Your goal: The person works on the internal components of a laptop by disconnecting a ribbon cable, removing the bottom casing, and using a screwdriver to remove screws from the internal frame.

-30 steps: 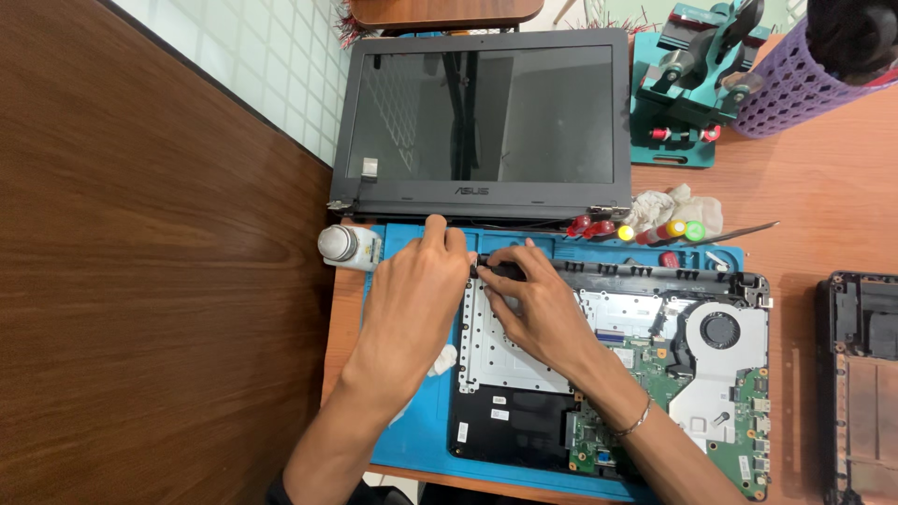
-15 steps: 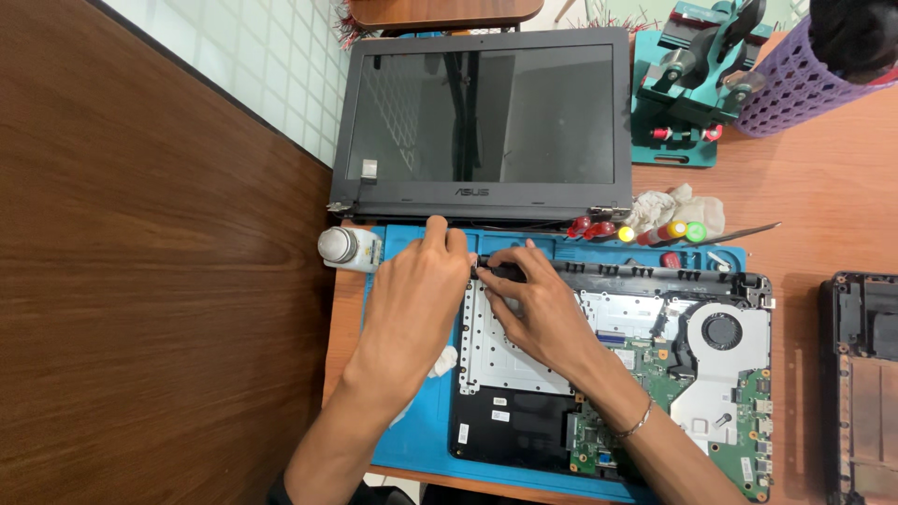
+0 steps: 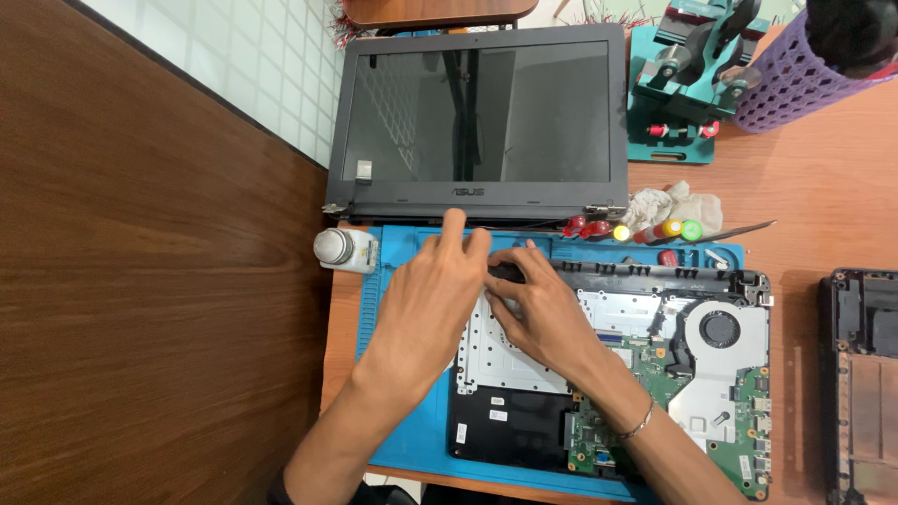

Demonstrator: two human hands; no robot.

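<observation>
An opened laptop base lies on a blue work mat, showing a silver keyboard backplate, a green circuit board and a round fan. My left hand rests over the base's top left corner, fingers pointing towards the screen. My right hand lies beside it on the backplate, its fingertips pressed on a small dark part at the top edge; what exactly they pinch is hidden. The detached dark laptop screen lies flat just beyond the mat.
A small white bottle stands at the mat's top left. Screwdrivers with coloured caps and a crumpled cloth lie along the top. A teal vice, a purple mesh basket and another dark case part sit to the right.
</observation>
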